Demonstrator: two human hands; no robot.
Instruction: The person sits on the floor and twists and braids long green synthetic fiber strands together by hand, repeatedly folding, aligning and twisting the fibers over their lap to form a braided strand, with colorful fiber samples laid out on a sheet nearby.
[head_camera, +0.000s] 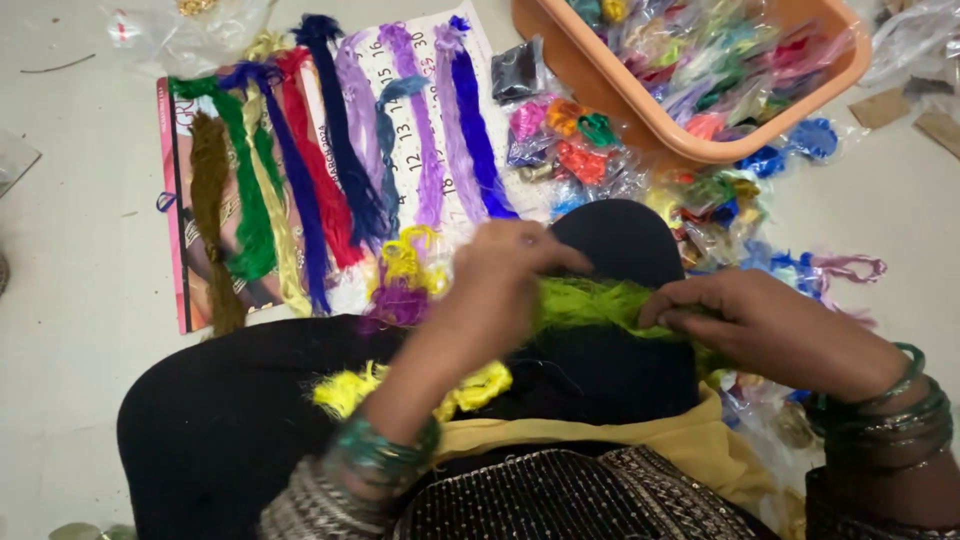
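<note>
Eleven thread skeins (330, 150) are lying side by side on one calendar sheet (400, 80), brown at its left edge, blue toward its right. Below, the left hand (495, 290) is pinching one lime-green thread bundle (590, 303), fuzzy and stretched across the black-clad knee (610, 240); the right hand (775, 325) is gripping its other end. One orange basket (700, 130) is sitting at the floor's far right.

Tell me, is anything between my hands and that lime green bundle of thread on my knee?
Nothing visible is. The left hand and the right hand both already grip the lime green thread bundle directly, one at each end, over the black-clad knee.
</note>
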